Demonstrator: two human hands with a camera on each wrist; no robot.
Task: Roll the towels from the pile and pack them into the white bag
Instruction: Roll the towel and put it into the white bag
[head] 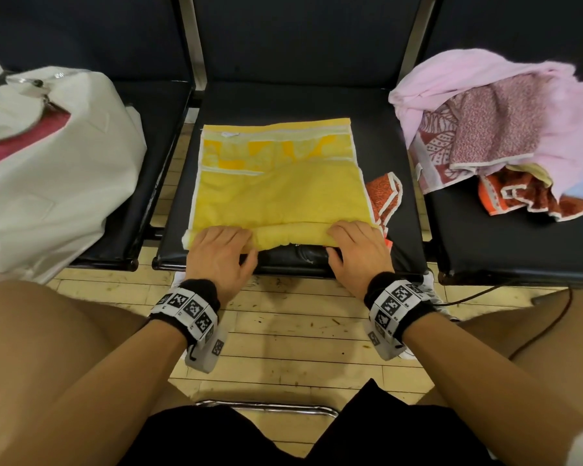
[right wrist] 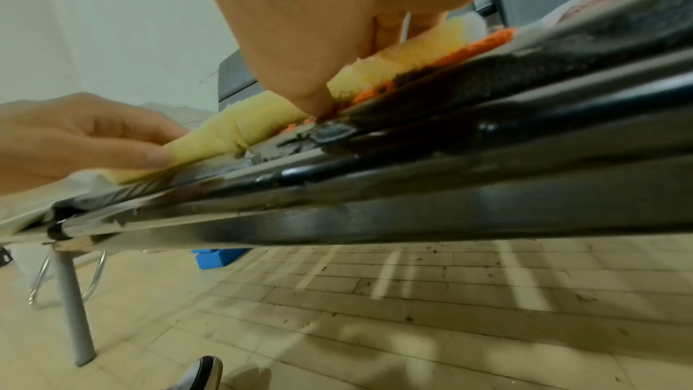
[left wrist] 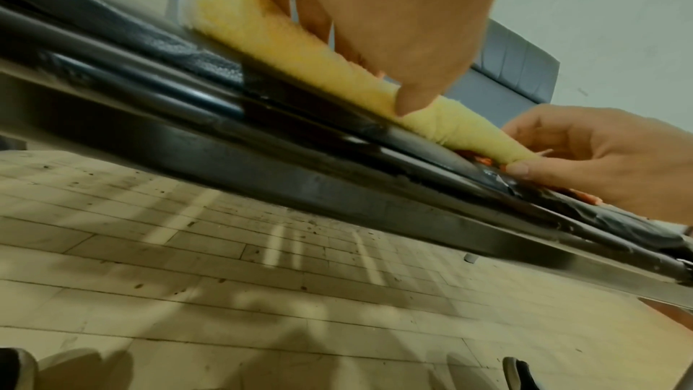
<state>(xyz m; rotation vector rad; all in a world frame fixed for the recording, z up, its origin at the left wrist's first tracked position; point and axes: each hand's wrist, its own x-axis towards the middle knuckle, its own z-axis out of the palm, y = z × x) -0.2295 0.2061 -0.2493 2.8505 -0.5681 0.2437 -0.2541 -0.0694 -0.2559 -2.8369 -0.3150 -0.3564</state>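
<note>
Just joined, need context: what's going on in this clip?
A person is rolling a yellow terry towel on the middle black padded seat. The left hand and right hand each grip the rolled near edge; most of the towel is still flat. An orange patterned towel lies under it. The pile of pink and patterned towels waits on the right, the white fabric bag on the left.

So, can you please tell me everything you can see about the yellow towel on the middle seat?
The yellow towel is soft terry cloth with pale borders, a lighter pattern band and a small white label near its far edge. It lies flat on the black middle seat, and its near edge is rolled into a thin tube. The left hand and right hand grip that roll at its ends. An orange patterned towel lies partly under its right side.
</note>
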